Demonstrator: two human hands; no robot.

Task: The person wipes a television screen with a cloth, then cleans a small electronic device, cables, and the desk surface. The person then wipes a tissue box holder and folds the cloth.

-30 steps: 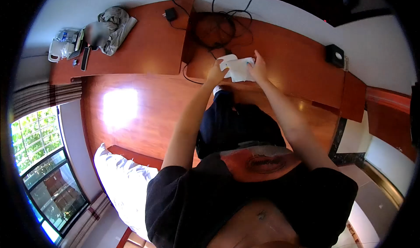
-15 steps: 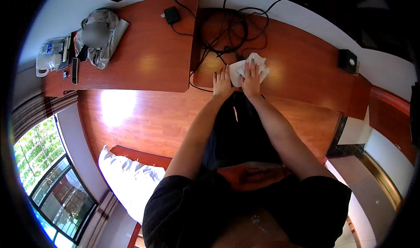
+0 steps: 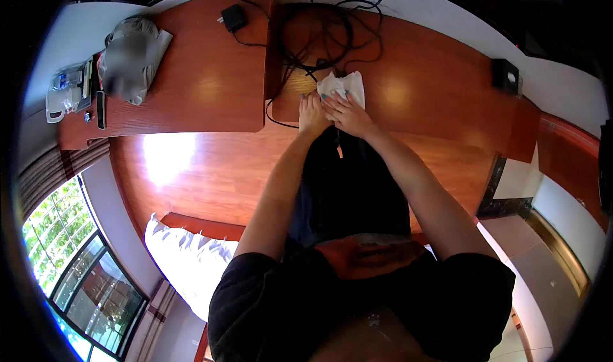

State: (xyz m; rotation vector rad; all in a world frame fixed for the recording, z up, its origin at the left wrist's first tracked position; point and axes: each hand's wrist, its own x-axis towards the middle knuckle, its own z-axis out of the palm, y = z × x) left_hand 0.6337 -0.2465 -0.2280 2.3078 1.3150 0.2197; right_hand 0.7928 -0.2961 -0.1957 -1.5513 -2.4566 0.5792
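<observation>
A crumpled white tissue (image 3: 352, 83) lies on the lower reddish-brown desk surface, near its front edge. My right hand (image 3: 350, 116) keeps hold of it from above, fingers pressed onto it and pointing up and left; part of the tissue is hidden beneath. Close beside it on the left, my left hand (image 3: 311, 116) rests flat at the desk's edge with its fingers stretched out. The two hands meet or nearly touch; whether the left one also touches the tissue I cannot tell.
Coiled black cables (image 3: 319, 39) lie just behind the hands. To the left, the raised desk section (image 3: 204, 81) carries a black power adapter (image 3: 234, 18), a grey bag (image 3: 131, 55) and a phone (image 3: 101, 110). A small black box (image 3: 505, 76) stands at right.
My right hand has slid left with the tissue and turned, its fingers now slanting towards my left hand. The gap between the hands has closed. The whole view has shifted slightly.
</observation>
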